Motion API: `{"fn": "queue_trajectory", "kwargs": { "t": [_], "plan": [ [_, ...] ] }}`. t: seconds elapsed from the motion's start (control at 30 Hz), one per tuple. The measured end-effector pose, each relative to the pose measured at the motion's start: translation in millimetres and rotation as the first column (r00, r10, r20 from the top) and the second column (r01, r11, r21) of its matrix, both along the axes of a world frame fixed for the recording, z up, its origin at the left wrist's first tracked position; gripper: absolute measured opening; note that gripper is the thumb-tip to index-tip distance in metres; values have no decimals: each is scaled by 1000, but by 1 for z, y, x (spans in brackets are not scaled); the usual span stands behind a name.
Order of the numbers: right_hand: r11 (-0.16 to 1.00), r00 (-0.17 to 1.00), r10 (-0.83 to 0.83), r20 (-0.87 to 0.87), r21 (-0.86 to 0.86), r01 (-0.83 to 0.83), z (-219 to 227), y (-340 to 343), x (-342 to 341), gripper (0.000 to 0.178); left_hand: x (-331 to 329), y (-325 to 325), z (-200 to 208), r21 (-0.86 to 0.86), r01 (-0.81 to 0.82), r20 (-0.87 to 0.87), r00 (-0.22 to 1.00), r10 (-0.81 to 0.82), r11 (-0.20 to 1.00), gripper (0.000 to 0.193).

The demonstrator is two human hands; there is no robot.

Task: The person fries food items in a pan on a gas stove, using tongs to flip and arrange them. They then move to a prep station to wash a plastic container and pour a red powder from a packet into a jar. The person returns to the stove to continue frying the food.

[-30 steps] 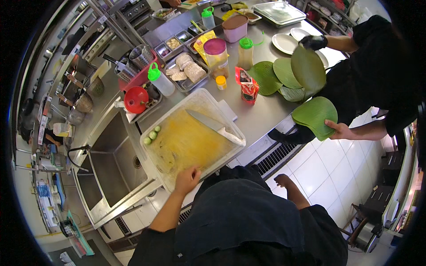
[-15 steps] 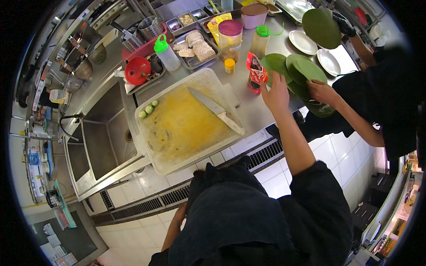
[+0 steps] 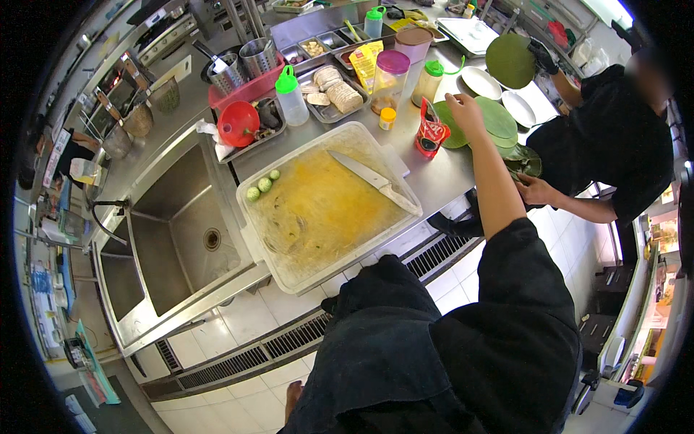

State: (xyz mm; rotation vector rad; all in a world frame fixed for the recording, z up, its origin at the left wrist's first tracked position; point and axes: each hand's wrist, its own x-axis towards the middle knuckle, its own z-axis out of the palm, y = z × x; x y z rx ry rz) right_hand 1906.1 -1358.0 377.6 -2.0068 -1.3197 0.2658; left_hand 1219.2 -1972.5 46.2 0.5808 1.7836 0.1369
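My right arm stretches over the steel counter. My right hand [image 3: 466, 112] hovers above round green leaves [image 3: 496, 116], its fingers drawn together; whether anything small is between them I cannot make out. Just left of it stands a red pouch [image 3: 431, 135], apart from the hand, with a green-capped squeeze bottle [image 3: 428, 82] behind. Low at my left side, only a sliver of my left hand [image 3: 294, 394] shows, its fingers hidden. In front of me a knife [image 3: 376, 181] lies on a stained cutting board [image 3: 318, 273] beside three small round green vegetables [image 3: 263, 186].
At right, a co-worker's bare hand [image 3: 536, 192] touches the leaves; a black-gloved hand [image 3: 542, 56] is by a large round leaf [image 3: 509, 61]. White oval plates [image 3: 518, 108] sit behind. A sink [image 3: 173, 249] lies left, a tray of sliced food [image 3: 336, 94] beyond the board.
My right hand has moved up and away from the red pouch. The co-worker's bare hand has lowered from the upper leaves toward the counter's near edge. The whole view has shifted slightly.
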Motion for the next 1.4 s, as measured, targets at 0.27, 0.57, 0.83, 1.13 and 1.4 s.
{"fn": "queue_trajectory", "kwargs": {
  "t": [0.27, 0.57, 0.83, 1.13, 1.4],
  "plan": [
    [955, 984, 5, -176, -290, -57, -70, 95, 65, 66, 45, 57, 16, 83, -261, 118, 961, 250, 962, 33],
    [943, 957, 223, -187, 292, -163, -108, 149, 54, 95, 126, 54, 0, 56, -374, 121, 923, 366, 926, 25],
    [919, 991, 116, -70, 386, -80, -59, 159, 70, 64, 148, 67, 7, 31, -315, 75, 947, 312, 949, 26],
    [770, 882, 399, -249, 613, -175, 126, 82, -12, 44, 78, 76, -21, 107, -206, 65, 978, 200, 973, 27],
    [596, 288, 802, -522, 730, -335, 149, -23, -187, 49, 11, 224, 188, 463, -412, 308, 905, 293, 785, 37]
  ]
}}
